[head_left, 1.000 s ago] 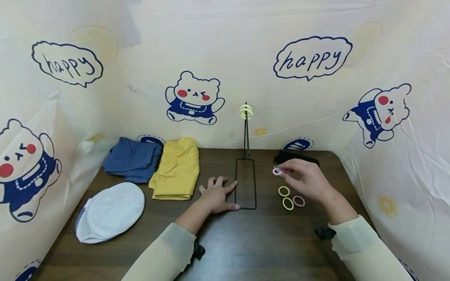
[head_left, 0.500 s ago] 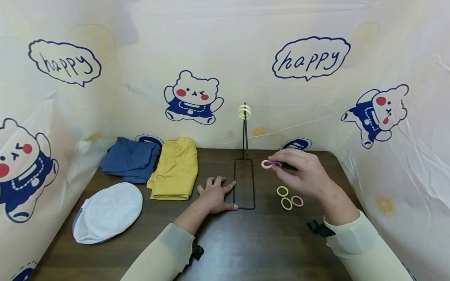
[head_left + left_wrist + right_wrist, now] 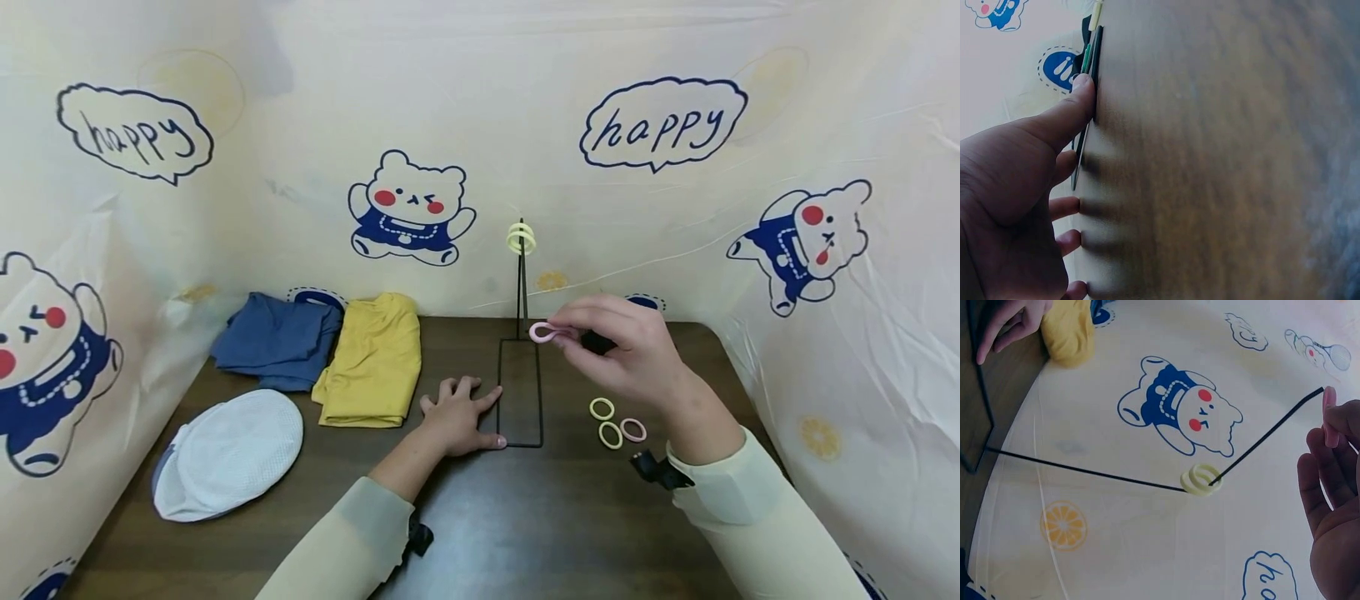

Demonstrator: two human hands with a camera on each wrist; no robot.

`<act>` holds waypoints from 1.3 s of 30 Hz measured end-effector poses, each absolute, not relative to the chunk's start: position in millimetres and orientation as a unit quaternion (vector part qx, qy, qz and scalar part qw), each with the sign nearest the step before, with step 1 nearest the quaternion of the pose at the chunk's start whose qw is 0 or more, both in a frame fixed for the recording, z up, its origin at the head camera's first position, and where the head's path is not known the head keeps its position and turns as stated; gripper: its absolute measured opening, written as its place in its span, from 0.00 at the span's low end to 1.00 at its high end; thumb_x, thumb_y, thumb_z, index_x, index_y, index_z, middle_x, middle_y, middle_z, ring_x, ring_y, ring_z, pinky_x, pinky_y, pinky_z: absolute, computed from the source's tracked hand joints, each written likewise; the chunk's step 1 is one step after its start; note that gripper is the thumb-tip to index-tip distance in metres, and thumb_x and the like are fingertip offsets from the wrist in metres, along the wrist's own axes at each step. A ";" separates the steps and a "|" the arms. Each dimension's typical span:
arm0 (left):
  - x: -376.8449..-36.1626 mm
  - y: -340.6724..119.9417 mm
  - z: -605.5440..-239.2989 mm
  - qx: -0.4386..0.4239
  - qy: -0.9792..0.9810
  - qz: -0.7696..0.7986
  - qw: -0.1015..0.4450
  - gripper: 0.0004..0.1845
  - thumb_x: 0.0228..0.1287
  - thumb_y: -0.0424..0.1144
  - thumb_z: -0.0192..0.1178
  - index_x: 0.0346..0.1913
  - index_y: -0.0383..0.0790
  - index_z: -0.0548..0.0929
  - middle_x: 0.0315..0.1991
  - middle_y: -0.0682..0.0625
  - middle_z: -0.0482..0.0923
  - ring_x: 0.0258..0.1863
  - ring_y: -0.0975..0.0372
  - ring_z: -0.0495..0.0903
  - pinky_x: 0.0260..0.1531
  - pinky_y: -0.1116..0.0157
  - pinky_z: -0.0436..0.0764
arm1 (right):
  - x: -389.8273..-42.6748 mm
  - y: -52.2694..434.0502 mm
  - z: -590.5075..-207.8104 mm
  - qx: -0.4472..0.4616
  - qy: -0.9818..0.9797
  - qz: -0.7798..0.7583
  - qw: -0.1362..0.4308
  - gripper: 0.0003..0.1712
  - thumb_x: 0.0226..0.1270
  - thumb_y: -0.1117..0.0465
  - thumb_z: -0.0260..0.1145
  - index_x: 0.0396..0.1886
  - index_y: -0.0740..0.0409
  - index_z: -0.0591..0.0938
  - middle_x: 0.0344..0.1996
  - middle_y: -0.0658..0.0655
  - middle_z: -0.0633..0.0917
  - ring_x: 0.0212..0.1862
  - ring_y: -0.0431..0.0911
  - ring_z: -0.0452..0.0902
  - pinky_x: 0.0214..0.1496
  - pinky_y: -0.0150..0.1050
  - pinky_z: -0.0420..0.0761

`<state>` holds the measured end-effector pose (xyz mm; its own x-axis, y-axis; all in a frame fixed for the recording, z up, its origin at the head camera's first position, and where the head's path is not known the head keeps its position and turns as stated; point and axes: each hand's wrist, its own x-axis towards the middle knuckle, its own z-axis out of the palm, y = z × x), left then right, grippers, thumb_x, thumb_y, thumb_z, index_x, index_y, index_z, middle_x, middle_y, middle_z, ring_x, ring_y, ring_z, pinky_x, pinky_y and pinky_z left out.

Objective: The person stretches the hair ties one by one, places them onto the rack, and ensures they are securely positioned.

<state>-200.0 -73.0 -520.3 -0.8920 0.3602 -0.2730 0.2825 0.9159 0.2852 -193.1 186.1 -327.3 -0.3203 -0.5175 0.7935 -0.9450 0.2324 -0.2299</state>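
My left hand lies on the table with fingers spread, thumb and index finger touching the base frame of a black wire stand. Pale yellow hair ties hang on the stand's upper part. Between thumb and fingertips, my right hand pinches a pink hair tie, squeezed out of round. In the right wrist view this pink hair tie is at the tip of the stand's slanted arm; whether they touch, I cannot tell. Two yellow hair ties and another pink one lie on the table.
Folded blue cloth and a folded yellow garment lie at the back left, with a white cap before them. A black item is mostly hidden behind my right hand. A printed curtain surrounds the brown table.
My right hand has lifted the pink hair tie from the back right and carried it leftward and up toward the stand. The left hand has stayed at the base.
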 end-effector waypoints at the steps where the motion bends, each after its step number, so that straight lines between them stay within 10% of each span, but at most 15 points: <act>1: -200.2 -72.9 -520.2 0.167 0.965 0.120 0.163 0.50 0.58 0.74 0.65 0.82 0.68 0.59 0.81 0.47 0.52 0.76 0.39 0.49 0.61 0.25 0.55 | -194.0 184.7 -327.1 0.503 -0.726 0.364 0.296 0.15 0.57 0.73 0.75 0.45 0.62 0.90 0.41 0.54 0.90 0.38 0.42 0.83 0.45 0.31 0.81; 39: -200.9 -71.5 -518.1 0.162 0.967 0.109 0.164 0.50 0.58 0.74 0.65 0.81 0.68 0.59 0.81 0.48 0.52 0.76 0.39 0.49 0.61 0.25 0.55 | -234.1 167.8 -338.5 0.459 -0.753 0.371 0.291 0.14 0.58 0.74 0.77 0.44 0.60 0.91 0.43 0.55 0.90 0.39 0.44 0.86 0.45 0.36 0.84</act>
<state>-200.9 -71.5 -518.1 -0.8935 0.3492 -0.2822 0.2773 0.9236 0.2648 -234.1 167.8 -338.5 -0.4097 -0.4753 0.7786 -0.9069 0.3040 -0.2917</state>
